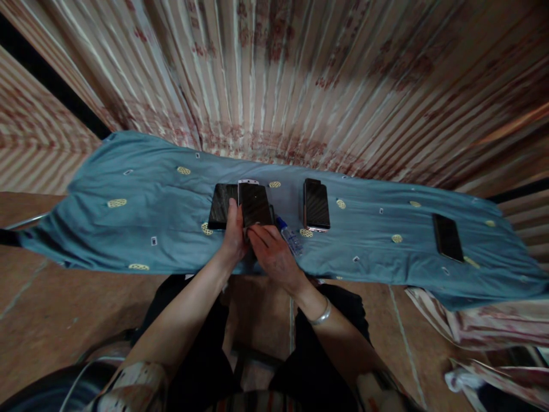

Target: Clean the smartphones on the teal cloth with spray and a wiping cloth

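A phone with a dark screen and white top edge (254, 201) lies on the blue patterned cloth (141, 212). My left hand (234, 232) grips its left edge, thumb along the side. Over the phone's lower end rests my right hand (271, 252), fingers pressing down on something small and grey that I cannot make out. A black phone (219, 206) lies just left of the held one, touching it. To the right of my right hand sits a small clear bottle with a blue cap (290, 236).
Another dark phone (316, 205) lies right of centre on the cloth, and one more (447, 237) at the far right. A striped, flowered curtain (300, 74) hangs behind. Brown floor (64, 320) shows below; white and patterned fabric (472, 366) lies at lower right.
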{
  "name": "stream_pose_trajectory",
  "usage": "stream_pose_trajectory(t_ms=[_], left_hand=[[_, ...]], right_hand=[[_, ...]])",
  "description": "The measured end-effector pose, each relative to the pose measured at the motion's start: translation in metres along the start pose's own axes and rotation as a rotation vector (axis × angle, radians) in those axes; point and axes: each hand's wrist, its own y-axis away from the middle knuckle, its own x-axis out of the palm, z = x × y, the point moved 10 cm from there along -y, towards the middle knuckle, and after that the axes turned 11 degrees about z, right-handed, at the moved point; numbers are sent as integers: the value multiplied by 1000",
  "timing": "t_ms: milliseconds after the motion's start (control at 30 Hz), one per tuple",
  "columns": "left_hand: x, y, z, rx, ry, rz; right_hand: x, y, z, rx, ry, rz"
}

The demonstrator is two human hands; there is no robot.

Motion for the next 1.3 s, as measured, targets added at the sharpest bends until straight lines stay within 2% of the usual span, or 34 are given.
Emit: stream_pose_trajectory(t_ms=[167,267,400,633,800,1067,1300], left_hand=[[-6,-2,-11,38,-12,-10],[-5,0,-14,54,-15,-7],[2,5,-8,25,7,-21],[10,10,-2,-9,-2,6],[11,13,-1,-12,27,-21],[15,15,17,-66,21,27],[11,13,8,-31,-8,47]], right_hand=[[-4,4,-16,59,-14,-37],[-1,6,-21,80,-18,-9],[5,5,-15,65,-34,57],[2,2,-2,17,-59,32],[1,1,-10,60,-123,9],[-2,2,-30,149,-156,-43],[4,2,-17,89,-135,14]])
